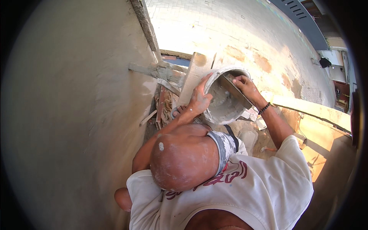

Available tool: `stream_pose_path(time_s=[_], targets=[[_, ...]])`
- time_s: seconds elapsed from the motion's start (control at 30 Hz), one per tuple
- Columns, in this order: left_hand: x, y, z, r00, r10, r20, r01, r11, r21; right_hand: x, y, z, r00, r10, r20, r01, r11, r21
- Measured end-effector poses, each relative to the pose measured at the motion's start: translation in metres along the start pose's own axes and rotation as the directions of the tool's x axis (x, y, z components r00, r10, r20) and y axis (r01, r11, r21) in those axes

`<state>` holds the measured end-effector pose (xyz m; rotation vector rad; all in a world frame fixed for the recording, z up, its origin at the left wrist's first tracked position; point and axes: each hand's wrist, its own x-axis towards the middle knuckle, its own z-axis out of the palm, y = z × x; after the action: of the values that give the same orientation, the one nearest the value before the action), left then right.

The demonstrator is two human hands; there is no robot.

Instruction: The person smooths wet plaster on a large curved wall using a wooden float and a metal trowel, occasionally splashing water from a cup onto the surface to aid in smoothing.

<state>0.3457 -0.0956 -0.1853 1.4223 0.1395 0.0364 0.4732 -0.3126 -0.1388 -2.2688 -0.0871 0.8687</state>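
A round bucket (227, 119), its rim and inside coated with grey mortar, is tilted so that its mouth faces me. My left hand (200, 99) grips the bucket's left rim, fingers over the edge. With my right hand (246, 88) I hold a long, flat plastering trowel (234, 91) that lies slantwise across the bucket's mouth. My fingers close on its upper edge; its handle, if any, is hidden. Wet grey mortar (218, 95) clings to the bucket's inner wall. Dried smears mark my left hand and my raised knee (184, 157).
A smooth plastered wall (76, 115) rises close on my left. A wooden plank (194, 71) and mortar-crusted timbers (161, 73) stand by the bucket. Wood scraps (163, 107) lie below. Paving (230, 27) stretches beyond; a ledge (314, 109) runs along the right.
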Motion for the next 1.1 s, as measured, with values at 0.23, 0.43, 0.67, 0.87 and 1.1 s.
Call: stream_pose_path(time_s=[0.23, 0.43, 0.67, 0.87, 1.1], targets=[[0.000, 0.022, -0.007, 0.995, -0.102, -0.009, 0.102, 0.994, -0.038, 0.013, 0.029, 0.036, 0.977, 0.009, -0.215, 0.029, 0.984, 0.175], [-0.003, 0.022, -0.007, 0.993, -0.121, -0.010, 0.120, 0.991, -0.056, 0.024, 0.038, 0.060, 0.955, -0.064, -0.291, 0.107, 0.985, 0.132], [-0.003, 0.021, -0.006, 0.996, -0.086, 0.010, 0.086, 0.995, -0.058, 0.021, 0.028, 0.063, 0.979, -0.097, -0.177, 0.107, 0.993, 0.046], [-0.002, 0.032, -0.013, 0.995, -0.059, 0.080, 0.067, 0.992, -0.105, 0.020, 0.032, 0.070, 1.000, -0.010, 0.008, 0.009, 0.985, 0.175], [-0.006, 0.016, -0.012, 0.999, 0.016, 0.050, -0.005, 0.978, -0.207, 0.020, 0.058, 0.095, 0.981, 0.025, 0.191, -0.089, 0.939, 0.333]])
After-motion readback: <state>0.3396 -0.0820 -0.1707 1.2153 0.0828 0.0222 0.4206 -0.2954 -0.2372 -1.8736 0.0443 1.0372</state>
